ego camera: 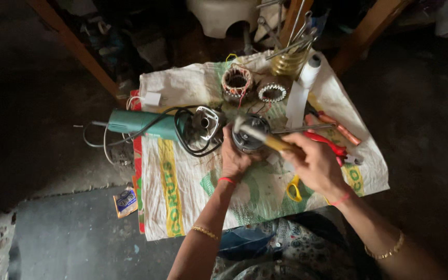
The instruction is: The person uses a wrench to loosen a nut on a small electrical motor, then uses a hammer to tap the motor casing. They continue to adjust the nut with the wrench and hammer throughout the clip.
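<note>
Head view: left hand (234, 158) closed around a round grey metal motor housing (250, 136) at the centre of a white woven sack (182, 181). Right hand (315, 163) grips a yellow-handled hammer (265, 139), head over the housing. Green angle grinder (146, 123) lies just left.

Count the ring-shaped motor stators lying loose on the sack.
2. One stator with copper windings lies at the far edge of the sack; a bare toothed stator lies just right of it. Others may be hidden under the hands or tools.
</note>
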